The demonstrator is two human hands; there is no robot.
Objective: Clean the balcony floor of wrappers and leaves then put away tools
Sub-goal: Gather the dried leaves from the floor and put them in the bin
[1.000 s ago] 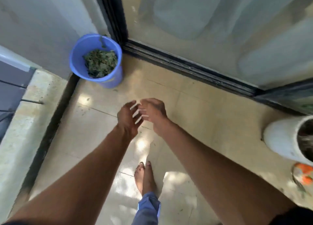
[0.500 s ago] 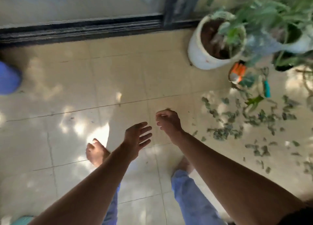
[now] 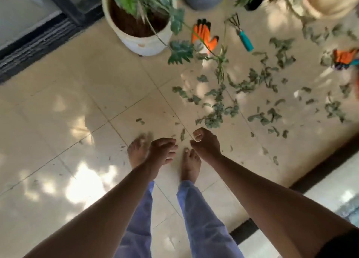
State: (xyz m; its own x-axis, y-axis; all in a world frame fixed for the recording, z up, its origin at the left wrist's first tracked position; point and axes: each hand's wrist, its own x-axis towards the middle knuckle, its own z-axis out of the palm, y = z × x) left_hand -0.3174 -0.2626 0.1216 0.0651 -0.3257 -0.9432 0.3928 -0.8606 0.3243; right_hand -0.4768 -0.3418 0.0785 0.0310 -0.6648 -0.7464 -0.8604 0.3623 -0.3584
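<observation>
Beige balcony tiles (image 3: 81,94) are taking up most of the view, with patches of sunlight lying across them, and you're standing barefoot on them in light blue trousers (image 3: 204,224). Your left hand (image 3: 162,152) is hanging out in front of you with the fingers relaxed and loosely spread, holding nothing. Your right hand (image 3: 206,143) is sitting just beside it, fingers curled in toward the palm; it looks like it's holding nothing, though the inside of the curl is too blurry to be sure. Just ahead of your right hand the scattered leaves (image 3: 215,112) are lying in a loose pile, and more are spreading well out to the right of that hand across the floor. A couple of stray bits are lying between your two hands. Further ahead of both hands, a white pot (image 3: 143,42) with a leafy plant is standing on the tiles. Just right of it an orange glove (image 3: 204,35) is lying flat, and beside that a hand rake (image 3: 242,34) with a teal handle. Another orange glove (image 3: 344,56) is showing far off to the right of your right hand, at the frame edge.
</observation>
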